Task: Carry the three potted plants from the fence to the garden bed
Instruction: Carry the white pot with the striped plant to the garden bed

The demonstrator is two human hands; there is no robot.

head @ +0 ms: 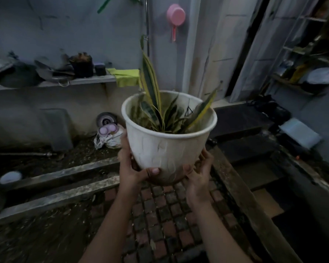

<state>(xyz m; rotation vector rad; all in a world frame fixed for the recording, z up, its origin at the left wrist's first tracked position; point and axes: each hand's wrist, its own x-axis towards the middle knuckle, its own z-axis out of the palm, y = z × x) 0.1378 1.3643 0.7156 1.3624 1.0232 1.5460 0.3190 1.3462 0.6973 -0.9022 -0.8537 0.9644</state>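
Observation:
A white plastic pot (167, 147) with a yellow-edged snake plant (152, 88) is held up in front of me, above a brick-paved path. My left hand (131, 168) grips its lower left side with the thumb across the base. My right hand (198, 179) cups the lower right side from beneath. A dark pot (82, 65) with brownish contents stands on the wall shelf at the upper left. Soil beds (51, 162) with concrete borders lie to the left.
The wall shelf (87, 81) carries dark pans and a yellow-green cloth (125, 76). A pink scoop (176, 18) hangs on the wall. A white bag (107, 138) lies on the soil. Dark steps and a cluttered rack are on the right.

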